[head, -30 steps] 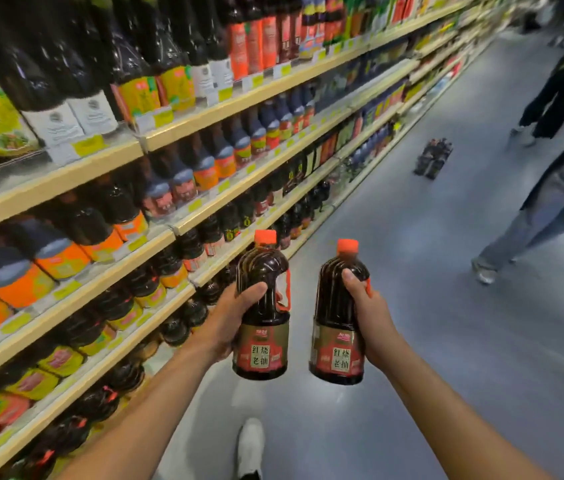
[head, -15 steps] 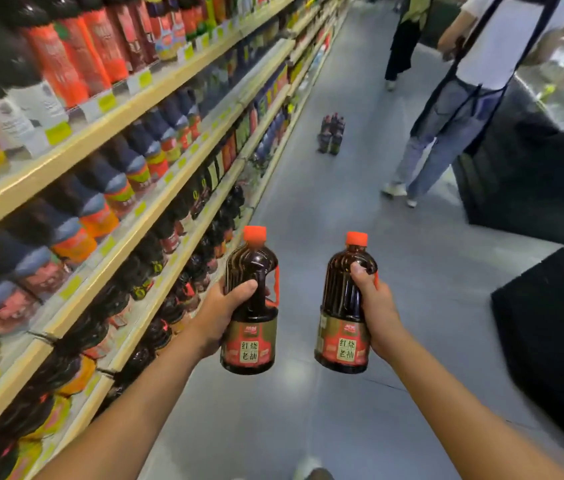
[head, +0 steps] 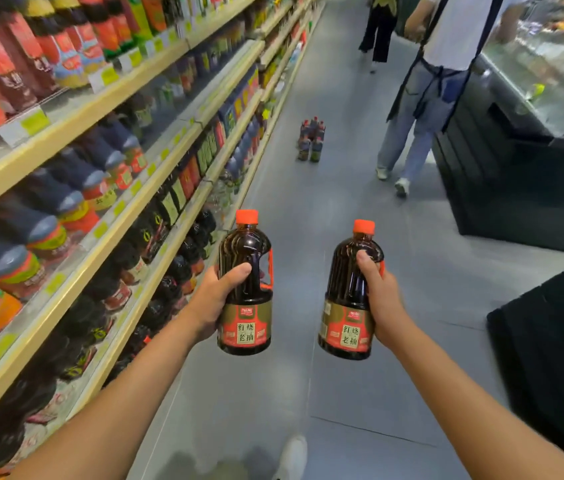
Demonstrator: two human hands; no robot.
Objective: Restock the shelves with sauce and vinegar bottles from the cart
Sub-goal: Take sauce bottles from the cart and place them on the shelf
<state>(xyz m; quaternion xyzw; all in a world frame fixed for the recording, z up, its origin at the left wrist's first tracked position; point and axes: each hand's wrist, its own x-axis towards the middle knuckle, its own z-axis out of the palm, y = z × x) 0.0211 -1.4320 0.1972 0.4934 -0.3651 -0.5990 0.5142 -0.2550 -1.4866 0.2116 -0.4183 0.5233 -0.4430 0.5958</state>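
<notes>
Shelves (head: 76,124) lay to your left, nearer your left hand (head: 214,303) gripping its upright bottle (head: 244,271); your right hand (head: 382,299) gripped the second bottle (head: 350,289).

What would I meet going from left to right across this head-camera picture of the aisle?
Stocked shelves → left held bottle → bottles standing on the floor → right held bottle → person in an apron → glass display counter.
</notes>
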